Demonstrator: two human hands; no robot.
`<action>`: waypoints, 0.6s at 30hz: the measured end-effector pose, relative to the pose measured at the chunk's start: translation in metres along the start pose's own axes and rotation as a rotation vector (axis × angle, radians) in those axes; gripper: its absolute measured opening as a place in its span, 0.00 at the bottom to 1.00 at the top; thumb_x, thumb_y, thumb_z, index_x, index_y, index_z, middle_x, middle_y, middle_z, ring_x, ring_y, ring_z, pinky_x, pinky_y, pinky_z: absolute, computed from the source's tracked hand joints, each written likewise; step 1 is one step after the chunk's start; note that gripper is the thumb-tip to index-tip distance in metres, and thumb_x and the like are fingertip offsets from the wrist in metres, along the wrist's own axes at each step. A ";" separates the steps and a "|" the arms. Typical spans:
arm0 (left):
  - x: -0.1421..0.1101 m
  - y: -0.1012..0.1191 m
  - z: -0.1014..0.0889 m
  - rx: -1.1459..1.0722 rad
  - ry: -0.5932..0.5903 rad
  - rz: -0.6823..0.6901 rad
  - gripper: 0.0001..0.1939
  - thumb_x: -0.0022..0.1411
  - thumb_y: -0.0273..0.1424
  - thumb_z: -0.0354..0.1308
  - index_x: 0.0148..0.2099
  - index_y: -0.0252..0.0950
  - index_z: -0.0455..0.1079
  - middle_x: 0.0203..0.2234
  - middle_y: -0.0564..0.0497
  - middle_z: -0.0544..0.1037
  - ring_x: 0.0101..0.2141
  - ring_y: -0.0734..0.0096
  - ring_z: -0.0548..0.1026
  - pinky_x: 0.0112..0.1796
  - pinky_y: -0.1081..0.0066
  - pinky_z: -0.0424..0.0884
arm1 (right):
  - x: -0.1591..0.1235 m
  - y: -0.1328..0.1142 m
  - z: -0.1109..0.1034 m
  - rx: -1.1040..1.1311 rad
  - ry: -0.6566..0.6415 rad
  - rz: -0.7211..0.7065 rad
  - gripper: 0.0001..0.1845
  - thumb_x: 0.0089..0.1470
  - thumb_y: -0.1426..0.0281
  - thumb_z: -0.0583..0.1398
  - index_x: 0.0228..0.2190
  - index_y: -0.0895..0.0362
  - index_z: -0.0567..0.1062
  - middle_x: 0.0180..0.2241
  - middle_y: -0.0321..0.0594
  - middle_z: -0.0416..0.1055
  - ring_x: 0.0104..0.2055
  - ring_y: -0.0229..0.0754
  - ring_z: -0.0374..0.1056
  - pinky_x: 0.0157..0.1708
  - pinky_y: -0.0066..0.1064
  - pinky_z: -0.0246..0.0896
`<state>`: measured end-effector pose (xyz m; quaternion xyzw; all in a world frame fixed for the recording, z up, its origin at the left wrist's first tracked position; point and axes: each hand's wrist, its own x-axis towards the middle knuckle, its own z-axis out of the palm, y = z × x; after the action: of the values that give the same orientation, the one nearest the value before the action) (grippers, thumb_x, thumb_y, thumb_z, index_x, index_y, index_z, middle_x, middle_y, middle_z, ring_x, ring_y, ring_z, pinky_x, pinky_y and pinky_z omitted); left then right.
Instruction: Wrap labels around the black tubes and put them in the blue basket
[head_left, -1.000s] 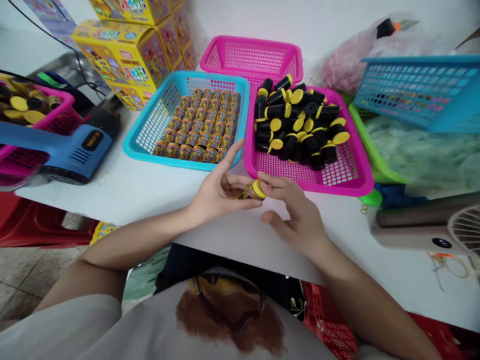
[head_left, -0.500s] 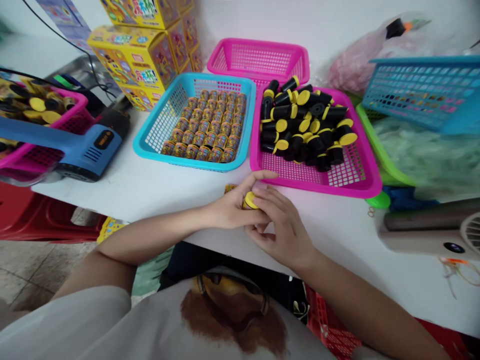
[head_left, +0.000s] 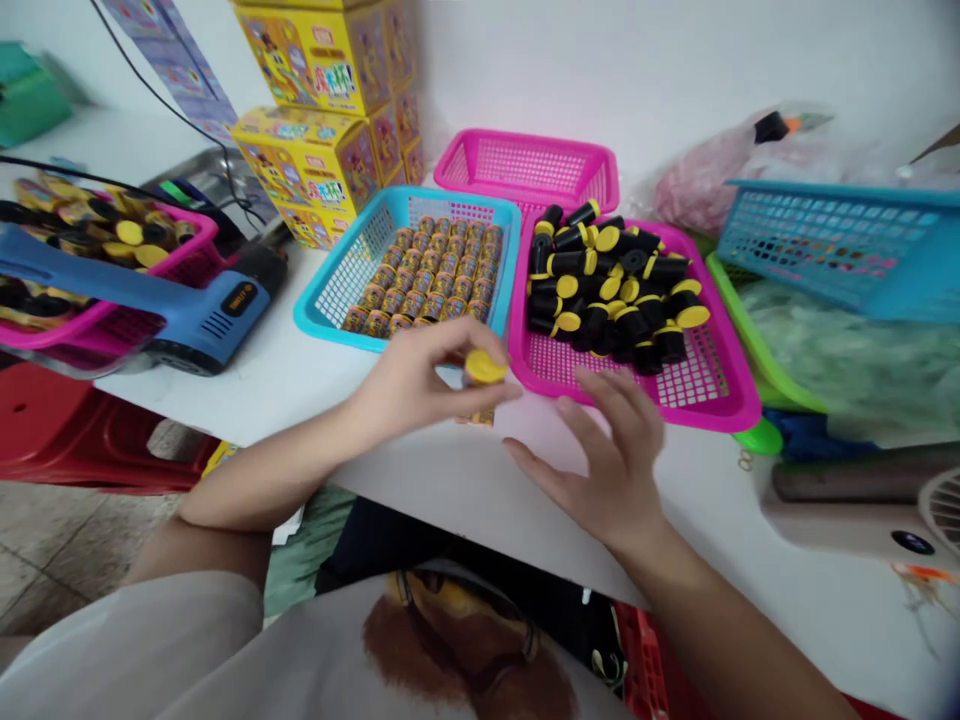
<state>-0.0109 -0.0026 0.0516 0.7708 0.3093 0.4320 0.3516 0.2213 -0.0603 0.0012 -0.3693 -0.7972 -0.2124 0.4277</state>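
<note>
While the left hand (head_left: 416,385) was closed around a yellow-capped canister (head_left: 481,372), the right hand (head_left: 600,455) was open and empty near the pink basket (head_left: 712,412).

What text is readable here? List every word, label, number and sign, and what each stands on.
Yellow cardboard boxes: large stylized lettering, too blurred to quote.
Blue heat gun: dark badge with light lettering, too small to read.
Cylinders in the blue basket: printed labels, too small to read.
Yellow-capped cylinder in the left hand: label too small to read.
</note>
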 end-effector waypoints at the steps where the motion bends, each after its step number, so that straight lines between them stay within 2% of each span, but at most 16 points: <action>1: 0.013 -0.002 -0.018 0.115 0.057 -0.008 0.14 0.61 0.39 0.72 0.39 0.37 0.73 0.37 0.50 0.81 0.37 0.69 0.80 0.40 0.70 0.76 | 0.001 0.005 -0.001 -0.052 0.019 0.022 0.34 0.56 0.63 0.72 0.60 0.52 0.68 0.56 0.49 0.72 0.62 0.54 0.67 0.64 0.55 0.68; 4: 0.071 -0.025 -0.073 0.441 0.217 -0.069 0.14 0.59 0.41 0.72 0.37 0.37 0.76 0.36 0.50 0.82 0.37 0.66 0.79 0.40 0.66 0.75 | 0.002 0.021 -0.003 -0.144 0.030 0.041 0.32 0.54 0.70 0.71 0.58 0.57 0.69 0.54 0.52 0.72 0.60 0.56 0.68 0.64 0.56 0.66; 6: 0.117 -0.052 -0.104 0.585 0.241 -0.172 0.13 0.60 0.40 0.71 0.39 0.37 0.78 0.35 0.49 0.83 0.37 0.65 0.79 0.41 0.65 0.75 | 0.000 0.030 -0.001 -0.172 -0.001 0.041 0.29 0.54 0.73 0.70 0.56 0.59 0.71 0.52 0.53 0.74 0.57 0.57 0.70 0.62 0.57 0.67; 8: 0.158 -0.081 -0.124 0.705 0.233 -0.322 0.13 0.63 0.40 0.68 0.43 0.35 0.79 0.36 0.48 0.83 0.37 0.65 0.79 0.42 0.66 0.74 | -0.003 0.038 0.004 -0.189 -0.025 0.049 0.27 0.55 0.72 0.69 0.55 0.60 0.72 0.51 0.54 0.75 0.55 0.58 0.71 0.60 0.58 0.68; 10: 0.187 -0.109 -0.132 0.806 0.222 -0.440 0.14 0.63 0.39 0.67 0.44 0.32 0.80 0.40 0.46 0.84 0.40 0.66 0.78 0.46 0.67 0.73 | -0.005 0.043 0.009 -0.190 -0.023 0.072 0.25 0.57 0.71 0.68 0.55 0.62 0.72 0.50 0.55 0.76 0.54 0.59 0.71 0.59 0.58 0.68; 12: 0.203 -0.131 -0.130 0.867 0.194 -0.528 0.18 0.63 0.39 0.67 0.46 0.28 0.80 0.42 0.45 0.84 0.42 0.68 0.76 0.50 0.69 0.71 | -0.006 0.047 0.011 -0.181 -0.017 0.099 0.25 0.59 0.69 0.66 0.55 0.63 0.72 0.49 0.55 0.77 0.53 0.59 0.71 0.58 0.58 0.68; 15: 0.210 -0.154 -0.123 0.922 0.134 -0.638 0.22 0.64 0.39 0.65 0.50 0.24 0.79 0.43 0.45 0.84 0.45 0.69 0.75 0.54 0.71 0.68 | -0.007 0.050 0.010 -0.177 -0.026 0.122 0.24 0.60 0.67 0.65 0.55 0.63 0.72 0.48 0.54 0.77 0.54 0.57 0.70 0.60 0.57 0.67; 18: 0.209 -0.163 -0.123 0.967 0.091 -0.715 0.20 0.65 0.37 0.63 0.51 0.24 0.79 0.43 0.43 0.84 0.50 0.59 0.77 0.55 0.68 0.67 | -0.008 0.050 0.010 -0.179 -0.053 0.119 0.22 0.61 0.68 0.64 0.55 0.61 0.72 0.49 0.50 0.77 0.54 0.55 0.69 0.62 0.55 0.64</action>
<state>-0.0563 0.2860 0.0597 0.6723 0.7253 0.1300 0.0710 0.2576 -0.0254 -0.0095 -0.4581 -0.7628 -0.2473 0.3835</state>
